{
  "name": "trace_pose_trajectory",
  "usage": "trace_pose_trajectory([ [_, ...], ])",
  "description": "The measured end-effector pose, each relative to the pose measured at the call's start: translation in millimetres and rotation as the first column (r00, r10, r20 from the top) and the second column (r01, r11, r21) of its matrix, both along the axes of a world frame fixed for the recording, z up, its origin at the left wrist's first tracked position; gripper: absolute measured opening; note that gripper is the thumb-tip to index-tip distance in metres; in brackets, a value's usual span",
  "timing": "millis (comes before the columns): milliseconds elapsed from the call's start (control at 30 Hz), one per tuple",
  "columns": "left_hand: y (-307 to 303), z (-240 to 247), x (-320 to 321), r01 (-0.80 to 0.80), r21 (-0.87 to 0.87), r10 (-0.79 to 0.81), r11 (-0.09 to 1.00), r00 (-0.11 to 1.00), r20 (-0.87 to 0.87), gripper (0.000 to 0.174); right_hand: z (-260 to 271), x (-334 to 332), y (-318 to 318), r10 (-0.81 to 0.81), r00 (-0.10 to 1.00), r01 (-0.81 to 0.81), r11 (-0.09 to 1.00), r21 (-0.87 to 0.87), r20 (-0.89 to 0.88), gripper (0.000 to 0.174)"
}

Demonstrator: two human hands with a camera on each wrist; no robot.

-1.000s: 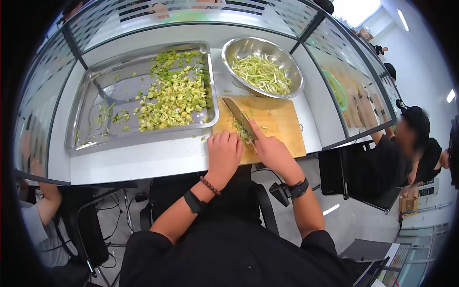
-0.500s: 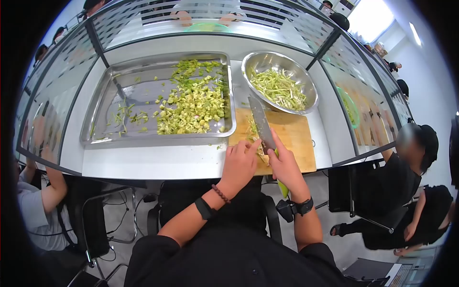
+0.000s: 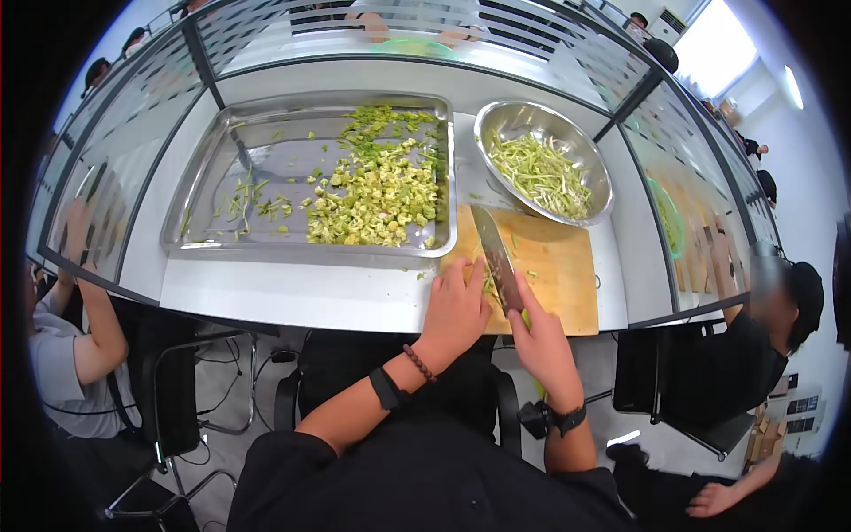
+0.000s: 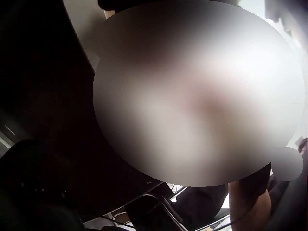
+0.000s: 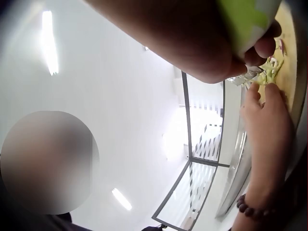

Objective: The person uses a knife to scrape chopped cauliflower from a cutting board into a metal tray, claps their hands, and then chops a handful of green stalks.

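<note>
My right hand (image 3: 545, 346) grips a kitchen knife (image 3: 495, 253) by its green handle (image 5: 245, 24), and the broad blade points away over the wooden cutting board (image 3: 567, 275). Just left of the blade, my left hand (image 3: 456, 309) holds thin pale green vegetable stalks (image 5: 272, 72) down on the board, fingertips close beside the steel. Most of these stalks are hidden behind the fingers and blade in the head view. A few green scraps (image 3: 532, 273) lie right of the knife. The left wrist view is largely blurred and shows no hand work.
A steel tray (image 3: 310, 253) on the left holds chopped green pieces (image 3: 377, 199). Behind the board stands a steel bowl (image 3: 603, 199) of cut green strips (image 3: 541, 173). Partition panels (image 3: 643, 168) enclose the table at the back and sides. Another person (image 3: 753, 337) sits at the right.
The head view has shifted, so the table appears farther right. The knife blade stood flatter-on half a second ago and has turned slightly; both hands stay at the stalks on the board.
</note>
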State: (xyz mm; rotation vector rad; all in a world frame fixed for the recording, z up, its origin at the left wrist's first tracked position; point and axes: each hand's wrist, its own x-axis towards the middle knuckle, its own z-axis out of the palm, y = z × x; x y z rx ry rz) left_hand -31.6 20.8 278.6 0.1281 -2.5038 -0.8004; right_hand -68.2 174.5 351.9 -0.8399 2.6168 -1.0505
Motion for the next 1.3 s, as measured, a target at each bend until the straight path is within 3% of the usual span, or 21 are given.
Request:
trace_pose_trajectory([
  [67, 0, -4, 0, 0.022, 0.028, -0.022, 0.999, 0.999, 0.030, 0.060, 17, 11, 3, -0.030, 0.992, 0.028, 0.999, 0.015, 0.122, 0.062],
  [167, 2, 0, 1, -0.038, 0.004, 0.038, 0.999, 0.999, -0.022, 0.061, 6, 11, 8, -0.061, 0.990, 0.067, 0.997, -0.044, 0.131, 0.060],
  [267, 3, 1, 2, -0.029, 0.031, 0.030, 0.999, 0.999, -0.028, 0.060, 12, 10, 3, -0.090, 0.976, 0.088, 0.996, 0.022, 0.199, 0.061],
  [367, 1, 3, 2, -0.020, -0.013, 0.020, 1.000, 0.999, -0.028, 0.062, 13, 14, 1, -0.044, 0.988, 0.048, 0.998, -0.027, 0.149, 0.061],
  [467, 0, 0, 1, 0.020, 0.015, -0.020, 1.000, 1.000, 0.020, 0.064, 12, 19, 6, -0.089, 0.972, 0.096, 0.995, -0.022, 0.217, 0.060],
  [567, 2, 1, 0, -0.023, -0.022, 0.021, 0.999, 0.994, -0.110, 0.061, 8, 21, 13, -0.107, 0.969, 0.117, 0.993, -0.033, 0.223, 0.060],
  [667, 2, 1, 0, 0.006, 0.006, -0.006, 1.000, 0.997, -0.072, 0.057, 10, 23, 15, -0.081, 0.973, 0.098, 0.993, -0.070, 0.218, 0.061],
  [767, 2, 1, 0, 0.015, -0.003, -0.015, 1.000, 0.997, -0.072, 0.050, 14, 19, 16, -0.174, 0.940, 0.211, 0.972, -0.099, 0.295, 0.057],
  [900, 4, 7, 0, 0.115, -0.020, -0.116, 0.993, 0.989, -0.088, 0.038, 21, -1, 26, -0.198, 0.980, 0.198, 0.980, -0.015, 0.013, 0.044],
  [1000, 0, 7, 4, 0.205, -0.029, -0.206, 0.978, 0.977, -0.049, 0.039, 18, -28, 43, -0.011, 0.975, 0.054, 0.981, 0.188, -0.223, 0.045],
  [1100, -4, 7, 16, 0.204, -0.002, -0.202, 0.979, 0.970, -0.137, 0.035, 9, -49, 52, 0.049, 0.945, 0.029, 0.973, 0.230, -0.324, 0.033],
  [1300, 0, 6, 42, -0.090, -0.063, 0.093, 0.994, 0.995, 0.047, 0.041, -15, -90, 51, 0.067, 0.885, 0.105, 0.935, 0.338, -0.461, 0.028],
])
